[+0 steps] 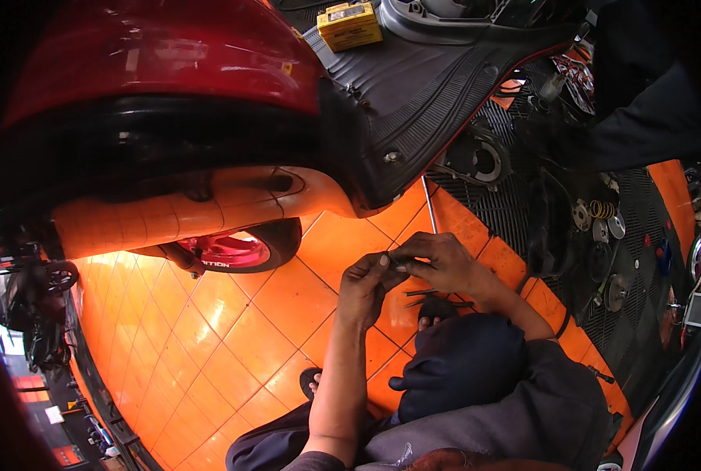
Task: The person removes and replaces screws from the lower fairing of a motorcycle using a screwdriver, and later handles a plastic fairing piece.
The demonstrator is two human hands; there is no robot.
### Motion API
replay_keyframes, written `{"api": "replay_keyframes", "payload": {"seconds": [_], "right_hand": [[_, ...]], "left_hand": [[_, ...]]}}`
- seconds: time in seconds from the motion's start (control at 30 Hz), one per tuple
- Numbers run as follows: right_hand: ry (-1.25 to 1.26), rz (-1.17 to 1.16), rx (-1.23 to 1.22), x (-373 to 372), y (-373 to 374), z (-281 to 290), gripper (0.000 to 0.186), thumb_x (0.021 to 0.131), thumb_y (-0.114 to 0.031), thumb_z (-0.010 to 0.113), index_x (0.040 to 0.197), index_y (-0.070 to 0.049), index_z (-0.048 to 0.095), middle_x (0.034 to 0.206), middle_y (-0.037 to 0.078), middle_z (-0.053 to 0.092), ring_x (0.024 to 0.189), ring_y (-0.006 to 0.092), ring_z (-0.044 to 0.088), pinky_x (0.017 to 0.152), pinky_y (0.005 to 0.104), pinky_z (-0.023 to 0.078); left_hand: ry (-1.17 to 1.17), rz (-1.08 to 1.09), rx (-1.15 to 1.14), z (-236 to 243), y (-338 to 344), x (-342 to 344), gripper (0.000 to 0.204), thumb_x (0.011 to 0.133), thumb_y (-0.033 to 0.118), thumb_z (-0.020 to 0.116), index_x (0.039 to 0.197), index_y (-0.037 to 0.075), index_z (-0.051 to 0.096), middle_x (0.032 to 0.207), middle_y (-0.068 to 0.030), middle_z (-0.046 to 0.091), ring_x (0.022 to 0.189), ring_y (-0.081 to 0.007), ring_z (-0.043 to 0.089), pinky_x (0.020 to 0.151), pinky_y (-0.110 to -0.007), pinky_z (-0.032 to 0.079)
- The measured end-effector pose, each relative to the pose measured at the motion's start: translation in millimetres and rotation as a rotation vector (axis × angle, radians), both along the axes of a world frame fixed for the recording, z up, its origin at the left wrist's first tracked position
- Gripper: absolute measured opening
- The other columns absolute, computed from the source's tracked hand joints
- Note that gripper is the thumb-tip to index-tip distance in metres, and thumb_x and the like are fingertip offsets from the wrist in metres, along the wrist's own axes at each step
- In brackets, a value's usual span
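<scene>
My left hand [364, 289] and my right hand [443, 261] meet in front of me above the orange tiles. Both are closed, fingertips pinched together around something small and dark that I cannot make out. A thin metal rod [429, 202] runs up from behind my right hand; whether that hand touches it, I cannot tell. Just below my hands, several slim dark tools [419, 293] show near my foot. Ahead is a red scooter body [177, 55] with a black lower edge and a ribbed black footboard [437, 78].
Under the body lies a wheel with a pink-red rim [228, 250]. A yellow box [349, 27] rests on the footboard. On the right, a black slatted mat [641, 290] bears several loose parts, including a yellow coil spring [602, 209]. Another person's dark sleeve [649, 118] reaches in there.
</scene>
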State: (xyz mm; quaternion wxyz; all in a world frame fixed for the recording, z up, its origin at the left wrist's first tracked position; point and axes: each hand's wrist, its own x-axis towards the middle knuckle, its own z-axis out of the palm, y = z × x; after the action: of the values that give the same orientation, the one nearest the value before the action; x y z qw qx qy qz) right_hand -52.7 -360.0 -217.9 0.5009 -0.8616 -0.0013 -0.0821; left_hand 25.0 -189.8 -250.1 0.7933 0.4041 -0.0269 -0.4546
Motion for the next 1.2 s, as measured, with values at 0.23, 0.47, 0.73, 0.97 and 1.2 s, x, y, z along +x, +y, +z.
{"api": "replay_keyframes", "payload": {"seconds": [0.23, 0.47, 0.73, 0.97, 1.2], "right_hand": [[0.031, -0.046, 0.191, 8, 9, -16, 0.02, 0.084, -0.008, 0.066, 0.103, -0.006, 0.07, 0.092, 0.01, 0.067, 0.084, 0.0225, 0.066, 0.075, 0.0318, 0.052], [0.023, -0.128, 0.258, 11, 19, -24, 0.018, 0.087, -0.009, 0.064, 0.104, -0.007, 0.069, 0.092, 0.01, 0.066, 0.085, 0.0226, 0.066, 0.075, 0.0316, 0.052], [0.009, -0.128, 0.086, 13, 22, -28, 0.02, 0.088, -0.012, 0.064, 0.106, -0.006, 0.068, 0.094, 0.011, 0.067, 0.086, 0.0262, 0.067, 0.075, 0.0343, 0.053], [-0.009, -0.14, 0.24, 15, 27, -29, 0.016, 0.087, -0.007, 0.065, 0.102, -0.003, 0.067, 0.092, 0.01, 0.066, 0.085, 0.0223, 0.067, 0.075, 0.0315, 0.053], [-0.001, -0.212, 0.328, 15, 26, -30, 0.014, 0.086, -0.008, 0.066, 0.099, -0.003, 0.067, 0.089, 0.008, 0.066, 0.083, 0.0186, 0.066, 0.074, 0.0297, 0.051]], "left_hand": [[0.037, 0.02, -0.041, -8, 3, 1, 0.022, 0.093, 0.017, 0.06, 0.103, -0.001, 0.065, 0.106, -0.0152, 0.066, 0.1, -0.0271, 0.065, 0.096, -0.044, 0.049], [0.047, 0.099, -0.035, -14, 3, 1, 0.021, 0.094, 0.015, 0.057, 0.104, -0.002, 0.063, 0.105, -0.0164, 0.066, 0.099, -0.0274, 0.065, 0.095, -0.045, 0.05], [-0.125, 0.117, 0.07, -27, 1, 2, 0.02, 0.097, 0.015, 0.05, 0.099, -0.003, 0.057, 0.096, -0.0142, 0.064, 0.091, -0.0247, 0.066, 0.087, -0.041, 0.054], [-0.105, 0.121, -0.002, -36, 3, 4, 0.02, 0.097, 0.015, 0.049, 0.099, -0.003, 0.056, 0.096, -0.0141, 0.064, 0.09, -0.0241, 0.065, 0.086, -0.042, 0.054], [-0.161, 0.175, 0.005, -24, -1, 3, 0.023, 0.095, 0.012, 0.055, 0.111, -0.003, 0.06, 0.103, -0.0159, 0.065, 0.099, -0.0263, 0.065, 0.091, -0.042, 0.053]]}}
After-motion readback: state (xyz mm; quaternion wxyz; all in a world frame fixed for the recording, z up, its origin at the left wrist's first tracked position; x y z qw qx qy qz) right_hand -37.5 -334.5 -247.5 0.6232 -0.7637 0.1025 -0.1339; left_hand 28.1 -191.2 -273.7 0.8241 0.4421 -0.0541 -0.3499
